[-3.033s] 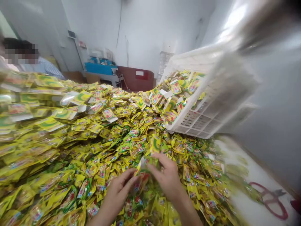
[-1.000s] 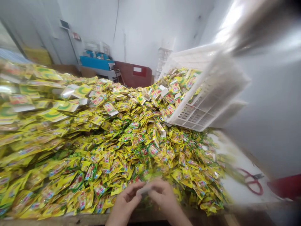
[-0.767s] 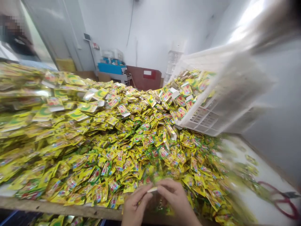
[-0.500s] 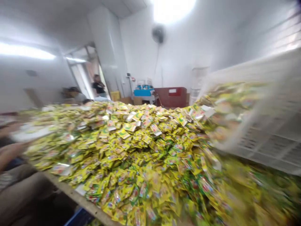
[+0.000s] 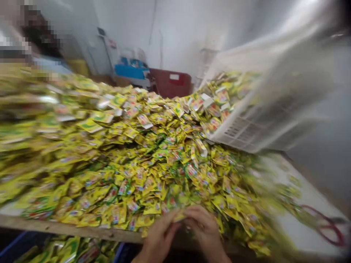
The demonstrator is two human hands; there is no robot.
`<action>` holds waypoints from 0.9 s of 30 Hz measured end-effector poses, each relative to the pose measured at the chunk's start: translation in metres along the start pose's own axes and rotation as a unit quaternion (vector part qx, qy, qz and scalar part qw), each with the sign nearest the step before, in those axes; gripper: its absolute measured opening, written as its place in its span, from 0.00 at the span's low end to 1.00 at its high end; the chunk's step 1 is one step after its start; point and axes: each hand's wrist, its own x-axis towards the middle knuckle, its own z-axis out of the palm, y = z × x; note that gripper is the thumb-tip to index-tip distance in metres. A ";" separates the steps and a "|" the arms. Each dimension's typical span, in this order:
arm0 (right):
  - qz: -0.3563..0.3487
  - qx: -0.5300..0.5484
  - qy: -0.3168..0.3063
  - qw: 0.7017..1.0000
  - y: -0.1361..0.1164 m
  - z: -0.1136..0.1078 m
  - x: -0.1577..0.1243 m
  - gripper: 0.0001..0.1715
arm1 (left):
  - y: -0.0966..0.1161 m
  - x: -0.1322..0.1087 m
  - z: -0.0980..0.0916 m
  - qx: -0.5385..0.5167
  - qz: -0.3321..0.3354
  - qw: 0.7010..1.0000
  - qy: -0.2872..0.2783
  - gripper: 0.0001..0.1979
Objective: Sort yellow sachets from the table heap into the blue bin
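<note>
A large heap of small yellow and green packets (image 5: 131,146) covers the table. At the front edge, low in the view, my left hand (image 5: 161,233) and my right hand (image 5: 204,228) are close together with curled fingers. Between their fingertips is a small yellow packet (image 5: 179,215), blurred by motion; both hands appear to pinch it. The lower fingers are partly hidden and smeared.
A tipped white crate (image 5: 241,131) with packets in it lies on the heap at right. Red-handled scissors (image 5: 329,226) rest on the white tabletop (image 5: 301,233). Below the wooden edge (image 5: 95,232) is a blue bin (image 5: 117,252) of packets. A person (image 5: 41,36) is at back left.
The view has turned right and down. Both my hands now show at the table's front edge, and the scissors and more of the blue bin have come into view.
</note>
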 end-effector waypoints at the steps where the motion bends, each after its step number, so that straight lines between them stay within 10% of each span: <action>1: -0.001 0.003 -0.002 1.000 0.001 0.000 -0.002 0.13 | 0.001 -0.002 0.002 0.008 0.014 1.000 -0.009 0.26; 27: 0.004 -0.035 0.058 0.998 0.004 0.000 -0.004 0.12 | -0.004 0.017 0.006 -0.022 0.057 0.998 -0.030 0.22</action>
